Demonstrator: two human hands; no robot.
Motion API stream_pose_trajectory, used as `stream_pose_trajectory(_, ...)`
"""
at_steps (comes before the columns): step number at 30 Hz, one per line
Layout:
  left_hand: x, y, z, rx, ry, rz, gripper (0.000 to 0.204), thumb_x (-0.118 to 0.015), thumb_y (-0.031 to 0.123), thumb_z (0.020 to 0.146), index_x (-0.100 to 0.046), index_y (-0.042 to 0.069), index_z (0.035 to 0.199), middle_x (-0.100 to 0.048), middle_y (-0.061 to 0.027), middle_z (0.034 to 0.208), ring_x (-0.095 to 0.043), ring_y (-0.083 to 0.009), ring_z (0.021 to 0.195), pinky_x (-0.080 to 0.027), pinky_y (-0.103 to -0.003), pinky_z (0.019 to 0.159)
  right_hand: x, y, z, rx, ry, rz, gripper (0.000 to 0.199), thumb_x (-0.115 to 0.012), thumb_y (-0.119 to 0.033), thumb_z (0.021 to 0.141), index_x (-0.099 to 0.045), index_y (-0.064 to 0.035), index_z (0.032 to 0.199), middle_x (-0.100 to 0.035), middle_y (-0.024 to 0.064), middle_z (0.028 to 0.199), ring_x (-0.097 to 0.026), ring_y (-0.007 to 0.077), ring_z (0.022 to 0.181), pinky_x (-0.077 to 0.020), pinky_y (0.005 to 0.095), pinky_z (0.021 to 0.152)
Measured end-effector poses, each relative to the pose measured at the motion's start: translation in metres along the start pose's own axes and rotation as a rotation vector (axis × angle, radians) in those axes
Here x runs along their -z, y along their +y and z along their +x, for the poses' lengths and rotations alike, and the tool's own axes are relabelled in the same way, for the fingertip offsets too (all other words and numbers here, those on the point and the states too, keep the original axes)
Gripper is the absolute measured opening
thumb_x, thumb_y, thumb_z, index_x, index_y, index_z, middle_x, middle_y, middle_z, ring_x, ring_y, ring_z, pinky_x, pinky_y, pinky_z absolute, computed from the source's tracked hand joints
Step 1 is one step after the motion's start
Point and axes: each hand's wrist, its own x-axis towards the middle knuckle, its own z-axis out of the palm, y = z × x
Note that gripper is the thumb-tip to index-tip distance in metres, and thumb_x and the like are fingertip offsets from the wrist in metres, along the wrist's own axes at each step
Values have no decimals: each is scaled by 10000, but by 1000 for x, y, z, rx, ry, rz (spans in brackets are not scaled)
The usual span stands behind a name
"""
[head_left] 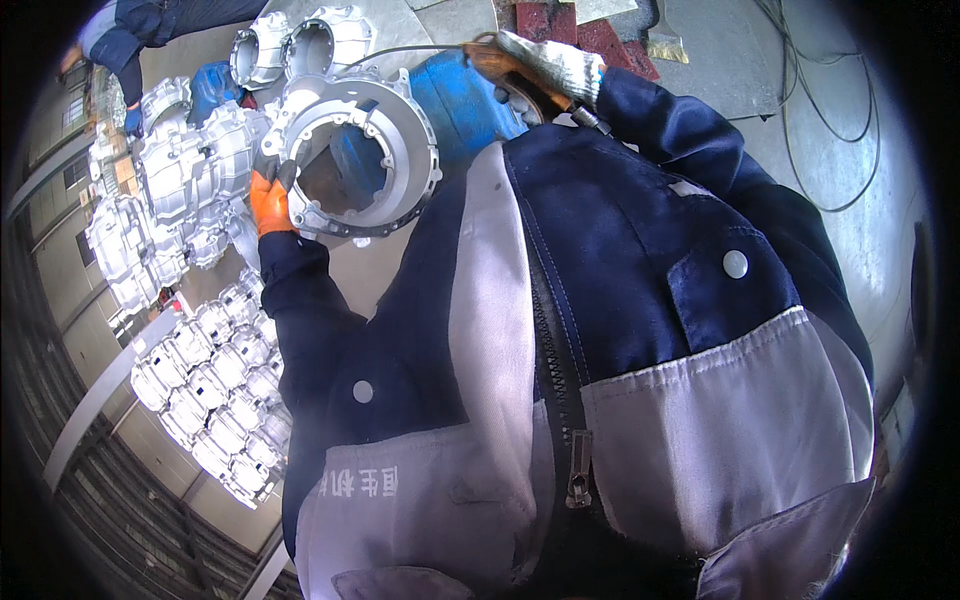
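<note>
A big dark blue and grey work jacket with a zip fills most of the view; it is the person's own chest and sleeves.

To the left of it lie many shiny silver cast metal housings, packed close in rows. More of them stand in a pile further up.

Above the jacket is a round silver metal housing with a wide ring and a big hole in the middle. It is tilted so the hole faces the person, and it touches the pile on its left side. Blue cloth shows behind it.

The left hand, in an orange and grey glove, is closed on the lower left rim of the ring and holds it.

The right hand, in a worn white and brown glove, is curled tight around a thin metal tool just beside the ring's upper right. A thin grey hose runs away from that hand.

At the top left corner, another person's blue sleeve and blue glove reach near the pile.
</note>
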Motion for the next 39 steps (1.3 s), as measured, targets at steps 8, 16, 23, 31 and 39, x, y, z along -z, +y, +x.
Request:
stream_pose_trajectory(8, 16, -22, 11, 122, 201, 11, 462, -716, 26, 740, -575, 42, 1180, -615, -41, 1097, -561, -160, 971, -429, -277, 849, -16, -3, -14, -201, -321, 399, 420, -514, -385, 911, -541, -56, 1170, -636, 137, 944, -643, 184, 738, -560, 253, 581)
stream_pose_trajectory(16, 17, -30, 16, 85, 210, 1, 480, -717, 6, 724, -561, 2, 1178, -630, -56, 1055, -573, -154, 915, -447, -272, 820, -11, 41, -41, -196, -34, 100, 409, -511, -379, 914, -544, -59, 1166, -636, 133, 943, -641, 185, 738, -557, 259, 581)
stream_pose_trajectory(23, 13, -22, 15, 101, 201, 43, 470, -736, 29, 717, -577, 15, 1158, -636, -43, 1023, -573, -139, 880, -453, -256, 771, 11, 75, -73, -233, 116, 29, 400, -509, -375, 916, -546, -62, 1163, -636, 130, 943, -639, 186, 737, -556, 265, 582)
stream_pose_trajectory(31, 16, -26, 15, 106, 188, -14, 461, -729, 25, 723, -576, 10, 1157, -633, -48, 1031, -573, -142, 872, -452, -259, 770, 16, 92, -72, -223, 158, 3, 390, -507, -369, 919, -548, -65, 1160, -636, 127, 943, -637, 188, 737, -553, 272, 582)
stream_pose_trajectory(39, 21, -32, 17, 105, 237, 14, 451, -736, 33, 714, -593, 31, 1142, -636, -38, 1028, -571, -146, 898, -442, -275, 798, 15, 93, -72, -210, 179, -8, 380, -504, -364, 921, -550, -69, 1156, -636, 123, 943, -635, 189, 736, -551, 278, 582)
